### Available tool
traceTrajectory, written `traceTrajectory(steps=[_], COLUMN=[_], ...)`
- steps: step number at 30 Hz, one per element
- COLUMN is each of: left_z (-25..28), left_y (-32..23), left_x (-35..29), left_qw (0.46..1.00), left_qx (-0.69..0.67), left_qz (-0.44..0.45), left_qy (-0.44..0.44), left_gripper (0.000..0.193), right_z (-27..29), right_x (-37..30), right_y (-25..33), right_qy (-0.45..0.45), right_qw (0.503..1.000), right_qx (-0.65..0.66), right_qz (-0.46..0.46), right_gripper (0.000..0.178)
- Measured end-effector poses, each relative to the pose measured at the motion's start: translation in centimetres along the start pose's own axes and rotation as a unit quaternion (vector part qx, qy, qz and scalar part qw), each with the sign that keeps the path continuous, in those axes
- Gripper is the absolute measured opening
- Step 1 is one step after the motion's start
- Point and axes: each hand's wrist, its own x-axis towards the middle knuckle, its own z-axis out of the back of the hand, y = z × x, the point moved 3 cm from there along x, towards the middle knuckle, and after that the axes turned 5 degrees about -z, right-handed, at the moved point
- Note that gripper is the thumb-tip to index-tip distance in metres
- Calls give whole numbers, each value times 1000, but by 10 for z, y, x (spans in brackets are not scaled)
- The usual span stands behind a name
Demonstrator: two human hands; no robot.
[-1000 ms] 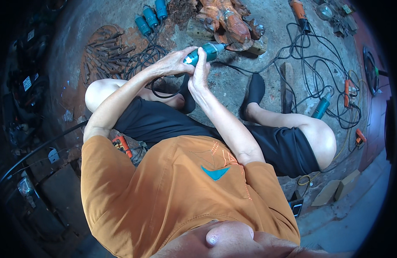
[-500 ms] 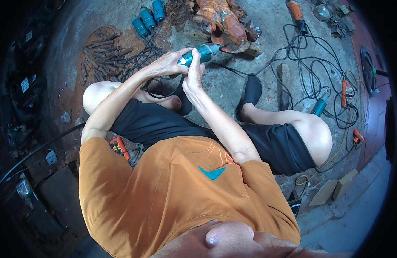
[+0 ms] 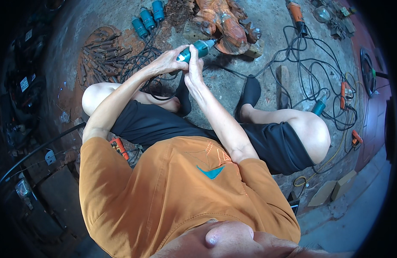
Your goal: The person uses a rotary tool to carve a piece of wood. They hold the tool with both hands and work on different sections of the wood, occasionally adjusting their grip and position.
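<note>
Between both my hands is a teal electric die grinder [image 3: 202,48], its tip pointing up and right at the reddish carved wood piece [image 3: 233,38]. My left hand [image 3: 169,61] is closed around the rear of its body. With the thumb laid along the side, my right hand [image 3: 195,68] grips it from the right. The fingers under the tool are partly hidden. Its tip is close to the carving's lower left edge; I cannot tell whether they touch. A dark cord runs below my left hand.
Several teal power tools [image 3: 147,19] stand at the upper left, near a pile of rod-shaped carving tools [image 3: 104,56]. An orange angle grinder [image 3: 296,17] lies at the upper right among tangled black cords. Another teal tool [image 3: 320,105] and a wooden bar [image 3: 283,86] lie to the right.
The die grinder and both my hands have shifted slightly up and to the left. The tool's tip has moved from the carving's lower middle toward its left side.
</note>
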Motion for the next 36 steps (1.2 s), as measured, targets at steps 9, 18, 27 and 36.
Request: traceTrajectory(steps=[9,18,27,36], left_z=[2,0,-1,3], left_y=[5,13,22,19], left_x=[-4,-10,-8,-7], left_qw=[999,995,995,998], left_qx=[13,37,42,0], left_qz=[-37,-78,-80,-56], left_qy=[14,51,47,24], left_gripper=[92,91,91,92], right_z=[5,3,7,5], right_x=[-2,-18,-14,-2], right_y=[-10,-21,-28,-19], right_qy=[1,-51,-42,-3], right_qw=[1000,998,998,1000], right_qx=[-11,-21,-21,-26], right_qz=[2,26,31,2], right_gripper=[48,56,58,56])
